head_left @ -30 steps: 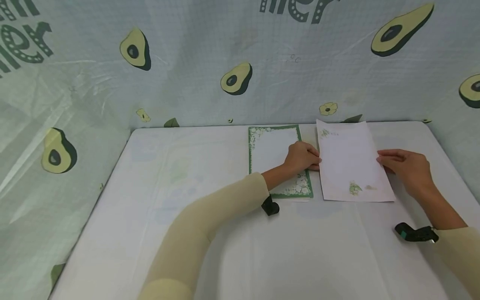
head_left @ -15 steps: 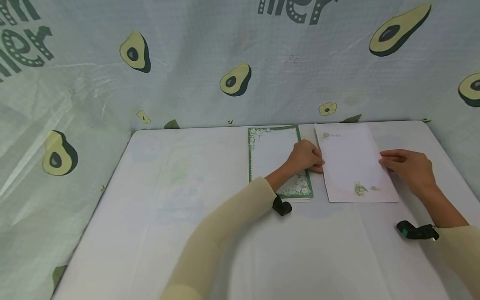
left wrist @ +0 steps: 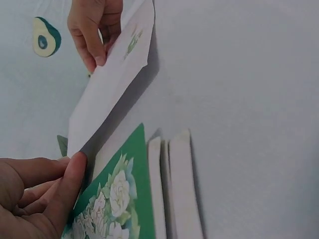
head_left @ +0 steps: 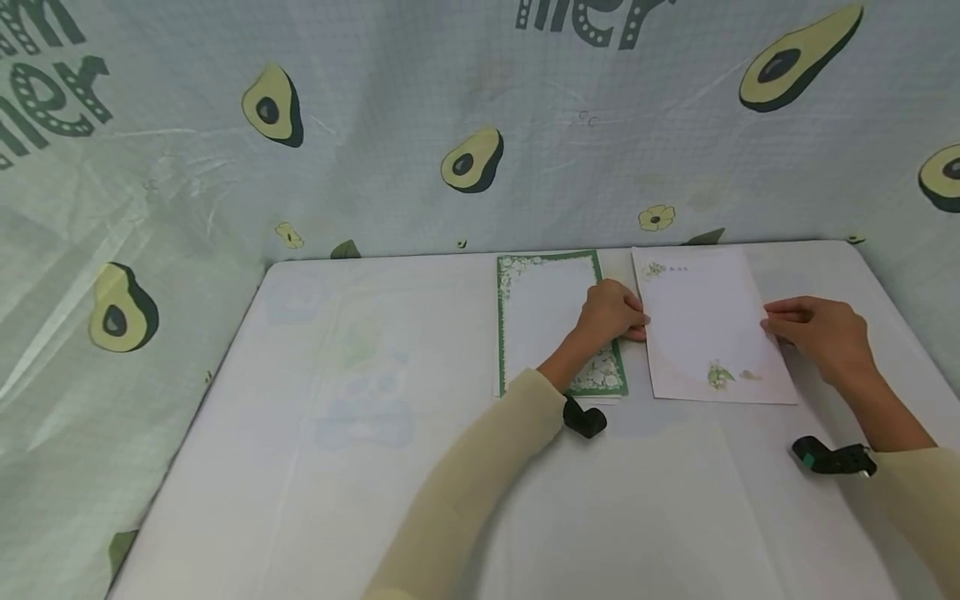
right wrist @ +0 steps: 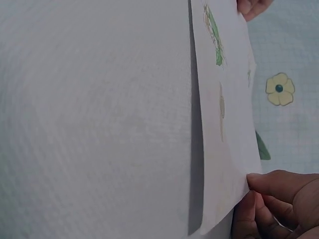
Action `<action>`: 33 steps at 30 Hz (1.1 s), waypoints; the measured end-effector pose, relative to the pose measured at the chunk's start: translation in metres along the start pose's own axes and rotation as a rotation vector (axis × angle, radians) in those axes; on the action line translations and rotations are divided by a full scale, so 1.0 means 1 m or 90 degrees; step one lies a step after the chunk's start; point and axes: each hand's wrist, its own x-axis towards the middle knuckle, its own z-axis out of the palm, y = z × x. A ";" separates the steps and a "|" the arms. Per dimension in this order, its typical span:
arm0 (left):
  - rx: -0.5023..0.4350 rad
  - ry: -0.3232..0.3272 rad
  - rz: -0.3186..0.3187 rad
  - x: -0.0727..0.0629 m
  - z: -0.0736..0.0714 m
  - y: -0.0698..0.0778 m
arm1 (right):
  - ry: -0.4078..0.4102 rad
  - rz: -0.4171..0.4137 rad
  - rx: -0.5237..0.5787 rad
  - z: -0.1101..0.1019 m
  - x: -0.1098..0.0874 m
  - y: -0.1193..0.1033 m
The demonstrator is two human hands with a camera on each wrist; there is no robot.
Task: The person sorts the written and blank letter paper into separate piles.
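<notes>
A pale pink sheet of paper (head_left: 708, 325) with small green floral prints is held by its two long sides. My left hand (head_left: 611, 312) pinches its left edge between thumb and fingers, and my right hand (head_left: 821, 333) pinches the right edge. In the left wrist view the paper (left wrist: 112, 79) stands a little off the table, with a shadow below its near edge. Just left of it lies a green-bordered sheet (head_left: 543, 317) with white flowers, partly covered by my left hand and wrist. White paper edges (left wrist: 179, 184) poke out from under that green-bordered sheet.
The table (head_left: 337, 467) has a white cover, and its far edge meets a hanging sheet (head_left: 375, 167) printed with avocados. Another side of the hanging sheet rises along the left. Black wrist cameras (head_left: 832, 457) sit on both wrists.
The pink sheet has shifted slightly right and its lower left corner moved right with it. Both hands moved a little right, still pinching it. The left forearm has swung right.
</notes>
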 end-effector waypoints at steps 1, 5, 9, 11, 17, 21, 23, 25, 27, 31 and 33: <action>-0.002 0.003 -0.005 0.000 0.000 0.000 | 0.002 -0.001 -0.003 0.000 0.000 0.000; -0.003 0.015 -0.015 0.000 -0.002 0.002 | 0.009 -0.001 -0.004 0.001 0.001 -0.001; -0.014 0.008 0.011 -0.002 -0.009 0.003 | 0.009 -0.001 -0.013 0.001 0.000 -0.002; -0.038 -0.013 0.034 -0.006 -0.017 0.004 | 0.009 -0.002 -0.017 0.001 -0.002 -0.003; -0.039 -0.051 0.095 -0.029 -0.054 -0.005 | 0.016 -0.049 -0.020 0.005 -0.015 -0.019; 0.028 -0.031 0.124 -0.043 -0.084 -0.020 | 0.029 -0.141 -0.031 0.012 -0.023 -0.041; 0.059 -0.020 0.133 -0.051 -0.100 -0.027 | 0.025 -0.178 -0.038 0.016 -0.026 -0.052; 0.085 -0.009 0.139 -0.058 -0.117 -0.034 | 0.011 -0.205 -0.037 0.021 -0.028 -0.063; 0.100 -0.002 0.138 -0.066 -0.133 -0.041 | -0.007 -0.220 -0.036 0.026 -0.029 -0.072; 0.111 0.025 0.114 -0.080 -0.165 -0.053 | -0.034 -0.235 -0.029 0.037 -0.030 -0.087; 0.099 0.036 0.094 -0.086 -0.178 -0.059 | -0.046 -0.235 -0.021 0.043 -0.030 -0.093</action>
